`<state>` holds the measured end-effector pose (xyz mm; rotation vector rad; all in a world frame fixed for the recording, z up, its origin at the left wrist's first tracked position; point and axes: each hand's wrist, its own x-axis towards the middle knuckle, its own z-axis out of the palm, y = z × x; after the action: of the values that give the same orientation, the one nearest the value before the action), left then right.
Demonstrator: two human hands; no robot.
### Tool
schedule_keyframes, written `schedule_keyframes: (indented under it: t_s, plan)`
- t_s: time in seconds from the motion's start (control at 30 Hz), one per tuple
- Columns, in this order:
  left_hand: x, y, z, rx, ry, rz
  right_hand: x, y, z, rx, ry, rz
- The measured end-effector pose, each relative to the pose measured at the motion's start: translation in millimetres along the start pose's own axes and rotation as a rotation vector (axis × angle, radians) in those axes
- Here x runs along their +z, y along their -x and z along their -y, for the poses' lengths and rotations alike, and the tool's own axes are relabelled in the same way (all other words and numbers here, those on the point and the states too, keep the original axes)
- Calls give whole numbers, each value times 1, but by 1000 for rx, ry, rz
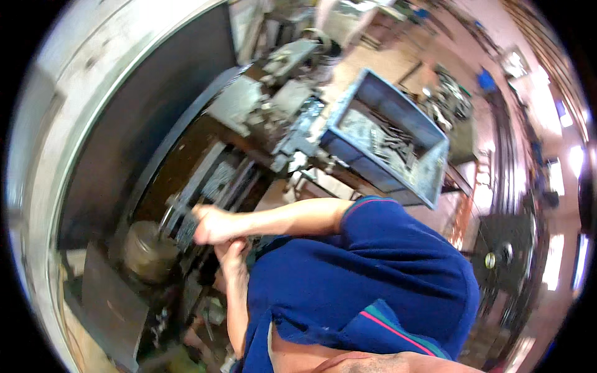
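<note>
From here, the right hand point(213, 225) looks curled, left of the frame's middle, near a round metal part point(149, 252) at lower left. The left hand point(233, 258) sits just below it. I can't tell what either grips. A blue bin point(379, 175) stands upper right.

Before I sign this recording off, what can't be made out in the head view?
Right hand: head view, smeared by motion blur; grip unclear.
Left hand: head view, partly covered by the right hand; most fingers unseen.
Round machine part: head view, blurred; surface detail lost.
Dark pieces in the blue crate: head view, too small to count.
</note>
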<state>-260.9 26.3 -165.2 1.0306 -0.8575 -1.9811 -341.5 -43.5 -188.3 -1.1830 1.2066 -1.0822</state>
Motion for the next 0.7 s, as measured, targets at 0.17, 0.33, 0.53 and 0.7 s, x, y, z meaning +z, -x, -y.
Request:
schedule_keyframes:
  t_s: [0.17,0.33,0.53,0.7]
  plan:
    - [-4,-5,12,23,-28,-86,9,0,-26,3,43,-14]
    - [-21,-5,18,17,-46,-47,10,-18,-25,-14,394,-1]
    - [-7,-5,15,56,-157,-56,23,-26,-28,204,421,270]
    - [-11,5,9,114,-177,-2,25,-48,-63,281,435,275]
